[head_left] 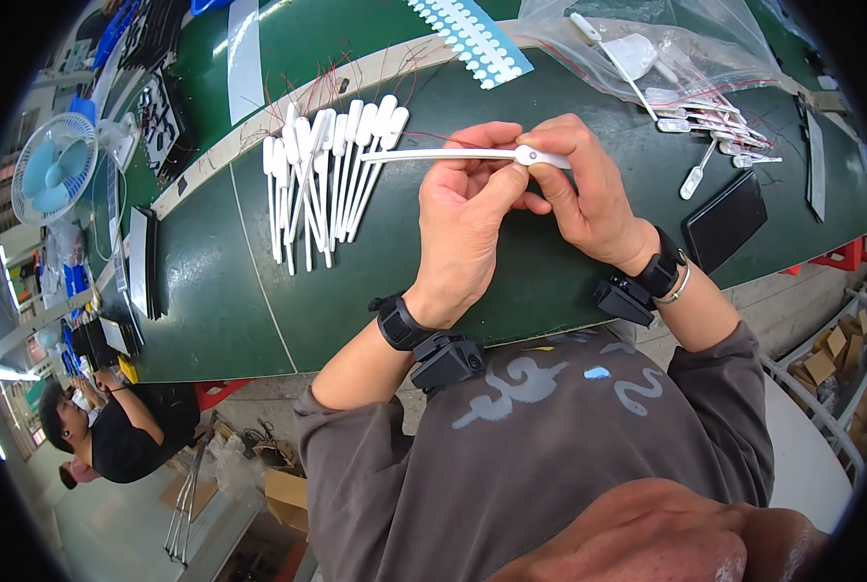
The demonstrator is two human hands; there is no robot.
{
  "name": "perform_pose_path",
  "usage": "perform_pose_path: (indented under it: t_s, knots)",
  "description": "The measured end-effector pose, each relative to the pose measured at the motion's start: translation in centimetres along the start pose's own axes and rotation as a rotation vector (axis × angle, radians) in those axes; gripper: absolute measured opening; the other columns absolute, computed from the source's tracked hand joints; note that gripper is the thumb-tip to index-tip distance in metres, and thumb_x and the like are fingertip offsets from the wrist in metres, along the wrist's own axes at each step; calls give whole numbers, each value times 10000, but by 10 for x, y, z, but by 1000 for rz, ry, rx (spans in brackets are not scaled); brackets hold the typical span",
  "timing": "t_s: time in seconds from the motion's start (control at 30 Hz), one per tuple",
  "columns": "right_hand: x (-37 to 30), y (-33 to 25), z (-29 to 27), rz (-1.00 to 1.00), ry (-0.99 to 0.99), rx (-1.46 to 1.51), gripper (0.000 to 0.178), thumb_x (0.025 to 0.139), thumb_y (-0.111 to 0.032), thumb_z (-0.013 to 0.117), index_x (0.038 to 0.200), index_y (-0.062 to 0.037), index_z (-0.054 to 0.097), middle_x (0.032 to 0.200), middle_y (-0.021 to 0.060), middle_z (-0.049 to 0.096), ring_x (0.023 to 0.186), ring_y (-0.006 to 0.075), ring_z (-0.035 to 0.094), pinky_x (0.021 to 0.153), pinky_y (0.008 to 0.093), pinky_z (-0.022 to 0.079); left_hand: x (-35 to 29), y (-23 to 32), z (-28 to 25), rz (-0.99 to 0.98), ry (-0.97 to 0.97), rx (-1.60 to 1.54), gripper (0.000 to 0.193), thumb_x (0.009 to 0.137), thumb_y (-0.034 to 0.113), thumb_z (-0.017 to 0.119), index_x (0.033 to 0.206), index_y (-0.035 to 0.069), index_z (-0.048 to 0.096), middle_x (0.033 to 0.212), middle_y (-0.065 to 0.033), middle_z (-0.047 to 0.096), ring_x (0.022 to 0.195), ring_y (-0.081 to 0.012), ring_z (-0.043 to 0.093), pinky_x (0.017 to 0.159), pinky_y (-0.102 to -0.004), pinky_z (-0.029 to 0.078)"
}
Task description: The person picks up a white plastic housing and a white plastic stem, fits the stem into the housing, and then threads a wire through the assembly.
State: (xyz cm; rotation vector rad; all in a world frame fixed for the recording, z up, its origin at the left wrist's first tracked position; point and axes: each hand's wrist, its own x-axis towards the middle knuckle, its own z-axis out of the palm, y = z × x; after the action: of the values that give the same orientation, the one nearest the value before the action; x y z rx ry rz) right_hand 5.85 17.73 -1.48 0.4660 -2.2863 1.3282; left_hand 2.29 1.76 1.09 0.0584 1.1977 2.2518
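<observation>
Between my two hands lies a white stick-shaped plastic part (433, 154), its thin stem pointing left and its wider, rounded head at the right. My left hand (465, 218) is closed on it, thumb and fingers pinching near the head. My right hand (589, 189) pinches the head itself between thumb and fingers. A thin red wire runs close by the stem. To the left, a fanned row of similar white parts (335, 165) rests on the green table, heads away from me, with red wires trailing beyond them. The stem's tip overlaps that row in the picture.
At the far right, more white parts with clear heads (720, 121) lie beside a clear plastic bag (666, 44). A black phone (726, 221) sits near the table's right edge. A blue sheet of white stickers (477, 44) is at the back. Another person (128, 432) works at far left, beyond a fan (55, 170).
</observation>
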Motion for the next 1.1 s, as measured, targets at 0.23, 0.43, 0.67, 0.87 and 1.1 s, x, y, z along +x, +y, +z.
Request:
perform_pose_path:
  t_s: [0.23, 0.43, 0.67, 0.87, 1.1]
  knots:
    - [3, -1, 1, 23, 4, -3, 222, 955, -34, 597, 1172, -19, 553, 1083, 155, 632, 926, 289, 621, 780, 338, 510, 1, 4, 0, 39, 46, -7, 360, 923, -6, 621, 1251, -11, 471, 1068, -102, 630, 893, -131, 645, 765, -264, 573]
    - [7, -1, 2, 42, 29, 3, 256, 896, -3, 656, 1147, -26, 615, 1047, 127, 651, 887, 272, 653, 748, 329, 533, 1, 6, -3, 74, 80, 56, 369, 929, -7, 623, 1267, -17, 475, 1072, -102, 632, 902, -131, 642, 807, -257, 554]
    - [7, -4, -1, 77, 73, -18, 258, 873, -20, 697, 1128, -32, 663, 1025, 109, 684, 868, 250, 677, 734, 312, 548, 2, 3, 1, 147, 79, 93, 378, 936, 2, 632, 1280, -29, 479, 1079, -95, 637, 912, -131, 640, 842, -252, 539]
    - [5, -4, -4, 131, 87, -1, 217, 936, -54, 655, 1148, -10, 658, 1046, 102, 705, 865, 176, 674, 737, 272, 533, 2, 1, -1, 180, 60, 96, 264, 946, 23, 636, 1191, -41, 560, 1059, -94, 654, 925, -144, 664, 858, -259, 541]
    - [5, -7, -1, 250, 81, 101, 185, 929, -60, 658, 1107, -10, 670, 991, 95, 706, 852, 177, 692, 725, 272, 542, 4, 0, -4, 166, 78, 103, 193, 949, 22, 626, 1128, -45, 598, 1049, -101, 661, 925, -159, 679, 837, -267, 553]
